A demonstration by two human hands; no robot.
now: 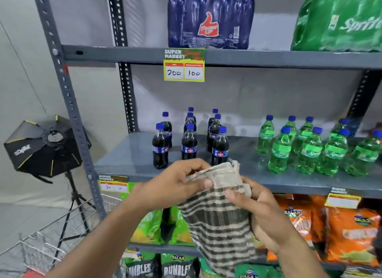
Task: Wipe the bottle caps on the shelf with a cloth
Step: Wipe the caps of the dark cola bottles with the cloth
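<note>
A checked cloth [221,217] in beige and dark stripes hangs in front of the grey shelf [128,159]. My left hand [175,184] pinches its top edge from the left, and my right hand [262,213] grips it from the right. Both hands are below and in front of the bottles. Several dark cola bottles [189,145] with blue caps [190,126] stand in the middle of the shelf. To the right stand several green soda bottles [310,153], also with blue caps [317,130]. No cap touches the cloth.
A shrink-wrapped cola pack [210,19] and a green soda pack [339,21] sit on the shelf above. Snack bags [351,236] fill the lower shelves. A black softbox on a tripod [43,147] stands to the left, beside the shelf's upright post [72,116].
</note>
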